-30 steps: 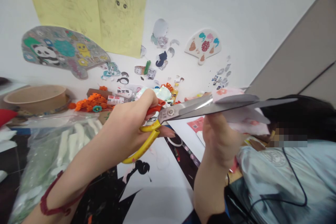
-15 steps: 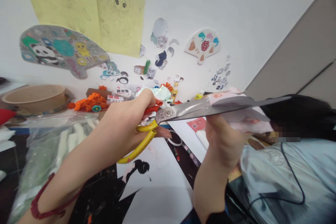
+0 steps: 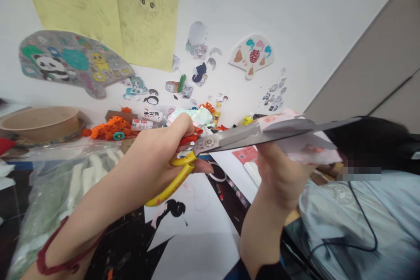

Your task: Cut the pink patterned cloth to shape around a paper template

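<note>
My left hand (image 3: 164, 151) grips large scissors (image 3: 241, 137) with one orange and one yellow handle, the fingers closed round the loops. Their long metal blades point right and lie at the pink paper-like piece (image 3: 316, 151) with red marks. Parts of this pale piece show both above and below the blades; the exact cut line is hidden. From below, my right hand (image 3: 278, 170) holds the piece, its fingers mostly hidden behind it. Under the hands lie white sheets (image 3: 200, 253), one with a black-haired figure (image 3: 175, 208).
A clear plastic bag (image 3: 46, 197) with pale strips lies at left, behind it a round tan container (image 3: 39, 122) and orange fuzzy pieces (image 3: 110, 127). A co-worker in a light shirt (image 3: 357, 223) is close on the right. The wall (image 3: 295, 4) stands in front.
The view has shifted slightly, so the wall items sit a little further left. Both hands, the scissors and the pink piece keep nearly the same pose.
</note>
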Demonstrator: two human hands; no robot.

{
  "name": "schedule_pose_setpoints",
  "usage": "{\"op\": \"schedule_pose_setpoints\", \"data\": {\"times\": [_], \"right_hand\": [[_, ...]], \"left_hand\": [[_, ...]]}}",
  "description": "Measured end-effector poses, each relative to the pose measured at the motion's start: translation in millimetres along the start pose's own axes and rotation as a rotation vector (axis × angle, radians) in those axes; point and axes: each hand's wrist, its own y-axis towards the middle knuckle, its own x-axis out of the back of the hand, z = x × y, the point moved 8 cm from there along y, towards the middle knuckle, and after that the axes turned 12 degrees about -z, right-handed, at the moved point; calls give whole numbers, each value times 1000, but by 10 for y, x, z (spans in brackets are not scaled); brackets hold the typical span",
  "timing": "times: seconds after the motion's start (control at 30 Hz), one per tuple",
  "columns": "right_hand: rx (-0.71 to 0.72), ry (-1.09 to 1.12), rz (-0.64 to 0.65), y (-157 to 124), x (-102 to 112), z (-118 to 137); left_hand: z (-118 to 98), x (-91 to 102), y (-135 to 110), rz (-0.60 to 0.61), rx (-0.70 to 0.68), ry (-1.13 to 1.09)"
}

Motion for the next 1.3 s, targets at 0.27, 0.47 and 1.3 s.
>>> {"op": "schedule_pose_setpoints", "data": {"times": [0.27,0.47,1.3], "right_hand": [[11,-56,19,7,-12,47],[17,14,38,-3,-29,60],[-36,39,-41,14,48,-9]], "left_hand": [[-4,3,-19,16,14,68],[16,-1,-14,-15,3,51],[-85,26,3,4,-15,103]]}}
